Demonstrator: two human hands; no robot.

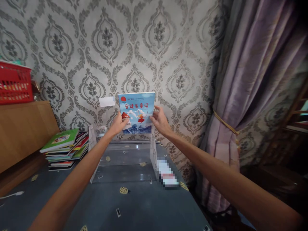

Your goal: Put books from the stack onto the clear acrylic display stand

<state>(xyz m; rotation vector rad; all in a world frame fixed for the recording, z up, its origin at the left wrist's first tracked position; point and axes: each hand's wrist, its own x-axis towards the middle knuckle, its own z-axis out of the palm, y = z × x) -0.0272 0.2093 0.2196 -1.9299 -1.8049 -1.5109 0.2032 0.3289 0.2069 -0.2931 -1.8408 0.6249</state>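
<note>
A blue picture book (137, 113) with red Chinese characters on its cover stands upright between my two hands. My left hand (118, 124) grips its left edge, the thumb lying on the front cover. At the right edge, my right hand (160, 121) holds the book with thumb and fingers. Below and around it stands a clear plastic rack (153, 154) with side panels and stepped tiers, set on the table against the wall. Whether the book's lower edge touches the rack I cannot tell.
A stack of books (64, 149) lies left of the rack, beside a wooden cabinet (26, 131) bearing a red basket (15, 83). A pixelated item (167, 173) lies right of the rack. A white cable (18, 193) is at left. A tied purple curtain (223, 134) hangs right.
</note>
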